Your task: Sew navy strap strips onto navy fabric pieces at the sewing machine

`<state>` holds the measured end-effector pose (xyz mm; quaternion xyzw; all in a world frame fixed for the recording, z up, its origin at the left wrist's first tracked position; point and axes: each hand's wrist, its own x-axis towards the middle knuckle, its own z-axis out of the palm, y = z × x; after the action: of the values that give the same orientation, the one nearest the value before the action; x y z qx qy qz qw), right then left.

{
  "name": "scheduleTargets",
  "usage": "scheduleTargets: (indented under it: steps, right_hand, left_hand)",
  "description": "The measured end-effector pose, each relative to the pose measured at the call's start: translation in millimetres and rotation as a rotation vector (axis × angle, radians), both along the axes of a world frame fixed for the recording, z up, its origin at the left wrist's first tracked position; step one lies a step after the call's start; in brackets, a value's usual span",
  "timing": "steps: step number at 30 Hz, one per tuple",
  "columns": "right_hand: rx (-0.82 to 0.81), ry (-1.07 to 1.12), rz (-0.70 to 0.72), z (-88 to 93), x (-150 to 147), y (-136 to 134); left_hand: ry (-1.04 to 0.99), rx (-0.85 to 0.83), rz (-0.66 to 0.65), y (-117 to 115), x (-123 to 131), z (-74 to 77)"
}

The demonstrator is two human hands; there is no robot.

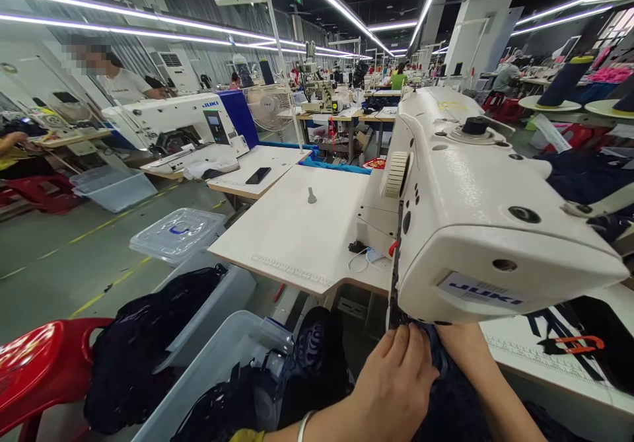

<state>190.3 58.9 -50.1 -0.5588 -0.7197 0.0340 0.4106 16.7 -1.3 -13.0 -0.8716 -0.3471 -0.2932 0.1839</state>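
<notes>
My left hand [396,379] is closed on dark navy fabric [448,396] right below the head of a white Juki sewing machine [465,211]. Fingers press the cloth near the needle area, which the machine head hides. My right forearm [488,379] reaches under the machine head from the lower right; its hand is hidden behind the head. A silver bangle [304,425] sits on my left wrist. Small scissors with orange handles [577,344] lie on the table at the right.
A white table extension [297,230] stretches left of the machine. Plastic bins [218,363] with dark garments stand below left, beside a red stool [44,363]. A phone [258,175] lies on the table behind. Other people work at machines farther off.
</notes>
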Motion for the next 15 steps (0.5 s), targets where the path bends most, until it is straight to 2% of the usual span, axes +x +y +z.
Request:
scheduleTargets:
  steps: [15]
  right_hand:
    - [-0.044, 0.033, -0.013, 8.3, -5.0, 0.0]
  left_hand:
    - [0.006, -0.004, -0.017, 2.2, 0.8, 4.2]
